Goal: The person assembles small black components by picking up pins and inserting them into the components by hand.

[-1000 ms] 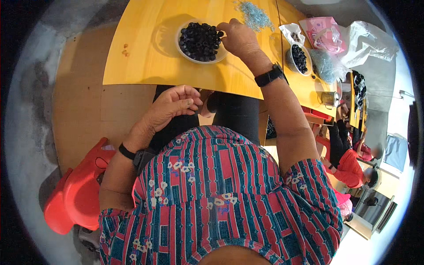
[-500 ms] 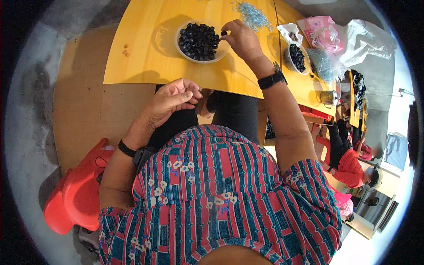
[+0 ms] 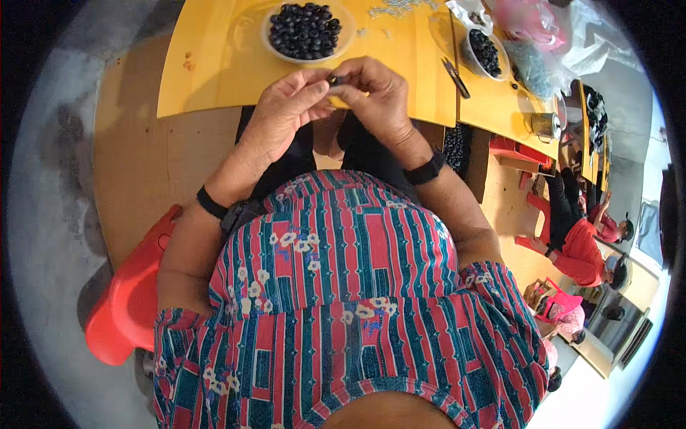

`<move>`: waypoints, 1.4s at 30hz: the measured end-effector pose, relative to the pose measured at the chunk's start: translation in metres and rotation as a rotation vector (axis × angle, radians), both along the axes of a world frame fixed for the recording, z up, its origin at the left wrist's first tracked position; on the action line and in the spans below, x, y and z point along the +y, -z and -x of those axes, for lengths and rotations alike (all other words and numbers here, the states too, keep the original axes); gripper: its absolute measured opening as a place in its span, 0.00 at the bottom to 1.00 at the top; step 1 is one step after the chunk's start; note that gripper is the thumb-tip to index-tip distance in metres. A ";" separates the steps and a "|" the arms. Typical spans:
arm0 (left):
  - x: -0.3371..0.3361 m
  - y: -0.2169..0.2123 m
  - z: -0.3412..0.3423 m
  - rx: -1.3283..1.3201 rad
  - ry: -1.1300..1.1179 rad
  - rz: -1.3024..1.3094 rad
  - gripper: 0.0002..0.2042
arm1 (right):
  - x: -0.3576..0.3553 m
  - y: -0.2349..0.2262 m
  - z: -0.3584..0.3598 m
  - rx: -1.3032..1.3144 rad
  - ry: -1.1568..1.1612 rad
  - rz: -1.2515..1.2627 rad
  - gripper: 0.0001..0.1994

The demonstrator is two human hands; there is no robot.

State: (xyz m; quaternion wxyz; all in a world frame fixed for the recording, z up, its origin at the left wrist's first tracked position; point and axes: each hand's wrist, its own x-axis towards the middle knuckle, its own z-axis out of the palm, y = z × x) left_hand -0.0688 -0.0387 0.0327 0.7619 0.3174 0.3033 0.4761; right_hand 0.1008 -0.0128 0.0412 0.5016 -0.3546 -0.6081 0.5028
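Just in front of the table's near edge, my two hands meet fingertip to fingertip. My right hand [image 3: 375,96] pinches a small black cap-like part [image 3: 334,81]. The closed thumb and fingers of my left hand [image 3: 286,111] press against that same part from the other side. Whether the left fingers hide a second small piece cannot be seen. Beyond the hands stands a clear round plastic bowl [image 3: 347,32], heaped with similar black parts [image 3: 304,30].
A pile of small clear pieces [image 3: 404,8] lies on the yellow table [image 3: 214,79]. To the right are a pair of snips [image 3: 456,79], a second tub of black parts [image 3: 486,53], plastic bags [image 3: 532,25] and a metal cup [image 3: 544,125]. A red chair [image 3: 132,307] stands at left; people sit far right.
My right hand has come back from beside the bowl with a black part, toward my body. My left hand has risen to meet it. The view has shifted slightly.
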 end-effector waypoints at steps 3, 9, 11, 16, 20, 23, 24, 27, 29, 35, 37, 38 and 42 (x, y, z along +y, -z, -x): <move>-0.003 0.017 0.002 0.064 -0.020 0.082 0.13 | -0.008 0.008 0.002 -0.336 0.071 -0.236 0.10; -0.004 0.029 0.001 0.026 0.050 0.119 0.07 | -0.019 0.010 -0.002 -0.458 0.053 -0.301 0.09; 0.001 0.030 -0.001 0.068 0.045 0.115 0.06 | -0.015 0.018 -0.012 -0.452 0.089 -0.258 0.08; 0.014 0.041 -0.010 0.520 -0.019 -0.298 0.06 | 0.019 0.028 -0.039 -0.550 0.414 -0.184 0.10; 0.014 0.037 -0.012 0.642 -0.034 -0.321 0.05 | 0.053 0.034 -0.060 -0.703 0.499 -0.190 0.12; 0.012 0.034 -0.014 0.704 -0.023 -0.339 0.05 | 0.069 0.044 -0.071 -0.813 0.528 -0.210 0.15; 0.011 0.035 -0.015 0.703 -0.020 -0.351 0.05 | 0.071 0.042 -0.070 -0.813 0.527 -0.207 0.15; 0.010 0.031 -0.016 0.720 -0.005 -0.355 0.04 | 0.077 0.040 -0.065 -0.815 0.503 -0.096 0.15; 0.013 0.030 -0.016 0.736 0.006 -0.350 0.04 | 0.079 0.046 -0.063 -0.864 0.543 -0.039 0.16; 0.012 0.026 -0.018 0.732 -0.008 -0.369 0.04 | 0.078 0.039 -0.063 -0.896 0.527 -0.016 0.17; 0.013 0.029 -0.018 0.705 -0.036 -0.366 0.05 | 0.076 0.040 -0.063 -0.916 0.535 -0.028 0.15; 0.012 0.030 -0.017 0.703 -0.036 -0.367 0.05 | 0.075 0.040 -0.063 -0.936 0.541 -0.039 0.14; 0.012 0.028 -0.018 0.709 -0.027 -0.355 0.05 | 0.071 0.042 -0.070 -0.960 0.509 -0.085 0.12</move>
